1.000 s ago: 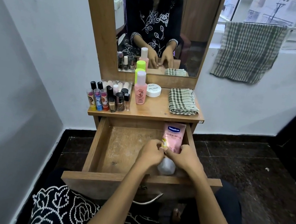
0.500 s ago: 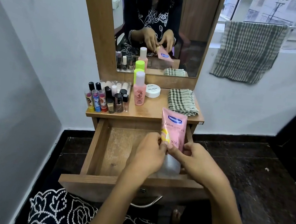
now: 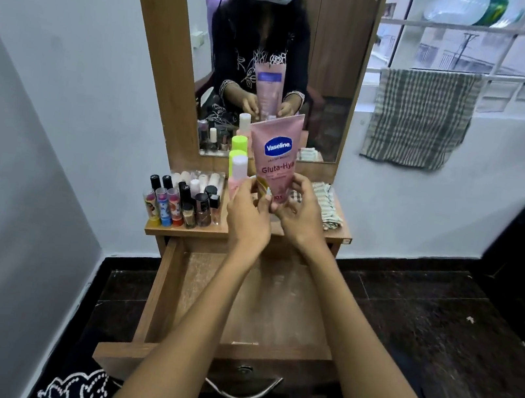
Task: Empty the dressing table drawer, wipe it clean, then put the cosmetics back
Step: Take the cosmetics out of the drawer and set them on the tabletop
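Both hands were raised above the desk [image 3: 300, 235], holding a pink lotion tube [image 3: 276, 156] upright by its lower end, its crimped end pointing up in front of the mirror [image 3: 329, 71]. The left hand [image 3: 248, 217] was closed on the tube's lower left edge with fingers and thumb, and the right hand [image 3: 299, 216] was clamped on the lower right, its fingertips [image 3: 294, 181] wrapped over the front of the label. The tube's cap end was hidden behind the hands. Below the forearms the drawer [image 3: 163, 293] stood pulled fully out, its bare wooden bottom showing, with a metal handle [image 3: 244, 392] on its front panel. On the left of the desk stood a tight cluster of small cosmetic bottles [image 3: 185, 202], and just beside it, partly behind the left hand, a pink bottle [image 3: 237, 174] with a white cap and a lime-green-capped bottle [image 3: 238, 150] behind that. A folded checked cloth [image 3: 327, 205] lay on the right of the desk, partly covered by the right hand. A larger checked towel [image 3: 418, 120] hung from the window grille to the right of the mirror.
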Available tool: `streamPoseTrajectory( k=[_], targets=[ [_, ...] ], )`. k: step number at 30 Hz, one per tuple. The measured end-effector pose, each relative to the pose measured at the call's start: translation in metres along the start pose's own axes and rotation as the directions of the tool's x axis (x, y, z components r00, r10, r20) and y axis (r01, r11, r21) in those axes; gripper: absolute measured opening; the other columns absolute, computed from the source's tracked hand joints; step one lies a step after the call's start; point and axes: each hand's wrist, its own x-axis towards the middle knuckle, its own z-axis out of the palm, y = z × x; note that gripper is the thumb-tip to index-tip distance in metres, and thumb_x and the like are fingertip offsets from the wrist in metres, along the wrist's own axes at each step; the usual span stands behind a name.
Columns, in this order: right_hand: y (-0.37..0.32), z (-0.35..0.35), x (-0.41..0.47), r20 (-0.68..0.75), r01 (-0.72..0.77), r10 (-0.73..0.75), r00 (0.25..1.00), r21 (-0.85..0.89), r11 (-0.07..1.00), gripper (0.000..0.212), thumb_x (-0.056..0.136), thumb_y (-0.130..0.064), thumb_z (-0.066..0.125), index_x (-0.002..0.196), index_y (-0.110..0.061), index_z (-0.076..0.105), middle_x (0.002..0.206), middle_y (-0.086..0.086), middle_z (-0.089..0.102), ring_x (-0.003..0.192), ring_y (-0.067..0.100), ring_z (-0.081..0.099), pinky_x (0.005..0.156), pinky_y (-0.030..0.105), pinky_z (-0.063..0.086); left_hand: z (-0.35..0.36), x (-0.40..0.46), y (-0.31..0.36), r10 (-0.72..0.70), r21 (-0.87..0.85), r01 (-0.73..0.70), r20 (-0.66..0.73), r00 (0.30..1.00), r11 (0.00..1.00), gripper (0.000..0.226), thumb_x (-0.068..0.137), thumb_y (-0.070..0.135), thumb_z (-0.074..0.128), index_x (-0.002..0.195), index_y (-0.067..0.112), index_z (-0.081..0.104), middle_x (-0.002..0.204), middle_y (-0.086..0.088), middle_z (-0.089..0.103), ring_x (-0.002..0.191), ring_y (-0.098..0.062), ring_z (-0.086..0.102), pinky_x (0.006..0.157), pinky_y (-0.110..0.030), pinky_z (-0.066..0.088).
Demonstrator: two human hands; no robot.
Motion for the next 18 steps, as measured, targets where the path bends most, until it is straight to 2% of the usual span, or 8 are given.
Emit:
streamPoseTrajectory(
  k=[3, 9, 13, 16, 18],
  targets=[
    [0.013, 0.006, 0.013, -0.035, 0.025, -0.025, 0.999, -0.016, 1.0, 0.056, 0.08, 0.004, 0.067, 0.13, -0.009, 0.043, 0.121, 0.001, 0.053, 0.097, -0.002, 0.054, 0.077, 0.002, 0.046, 0.008, 0.009, -0.007, -0.009, 0.007, 0.009, -0.043, 0.999, 1.0, 0.029, 0.094, 0.009, 0.052, 0.123, 0.007, 0.055, 0.12, -0.01, 0.061, 0.108, -0.021, 0.06, 0.09, -0.03, 0.046],
    [0.032, 0.017, 0.021, -0.025, 0.026, -0.027, 0.999, -0.017, 1.0, 0.053, 0.079, 0.003, 0.067, 0.125, -0.01, 0.043, 0.12, 0.003, 0.054, 0.108, 0.016, 0.057, 0.088, 0.024, 0.051, 0.016, 0.014, -0.021, 0.004, 0.093, 0.006, -0.106, 0.994, 0.996, 0.03, 0.093, 0.006, 0.051, 0.122, 0.009, 0.057, 0.113, -0.01, 0.064, 0.103, -0.025, 0.06, 0.088, -0.036, 0.047],
    [0.039, 0.02, 0.021, -0.02, 0.011, -0.012, 1.0, -0.014, 1.0, 0.052, 0.081, 0.005, 0.065, 0.125, -0.009, 0.041, 0.111, -0.003, 0.056, 0.101, 0.01, 0.058, 0.07, 0.007, 0.049, 0.018, 0.011, -0.027, 0.017, 0.114, 0.0, -0.143, 0.99, 0.993, 0.027, 0.092, 0.005, 0.052, 0.117, 0.009, 0.062, 0.108, -0.011, 0.067, 0.1, -0.028, 0.061, 0.083, -0.032, 0.044],
    [0.04, 0.022, 0.022, -0.029, -0.002, 0.002, 1.0, 0.005, 1.0, 0.052, 0.081, 0.005, 0.065, 0.124, -0.009, 0.041, 0.105, -0.01, 0.055, 0.101, 0.009, 0.059, 0.068, 0.008, 0.05, 0.02, 0.011, -0.029, 0.007, 0.148, 0.018, -0.164, 0.987, 0.989, 0.025, 0.093, 0.007, 0.052, 0.115, 0.009, 0.063, 0.108, -0.011, 0.067, 0.1, -0.028, 0.06, 0.08, -0.029, 0.041],
    [0.041, 0.023, 0.022, -0.031, -0.009, 0.009, 0.999, -0.004, 1.0, 0.052, 0.081, 0.003, 0.067, 0.124, -0.009, 0.041, 0.103, -0.013, 0.055, 0.098, 0.003, 0.059, 0.07, 0.007, 0.049, 0.022, 0.012, -0.029, -0.002, 0.176, 0.033, -0.175, 0.985, 0.984, 0.026, 0.093, 0.007, 0.05, 0.116, 0.008, 0.062, 0.109, -0.011, 0.065, 0.101, -0.028, 0.059, 0.08, -0.028, 0.038]
  ],
)
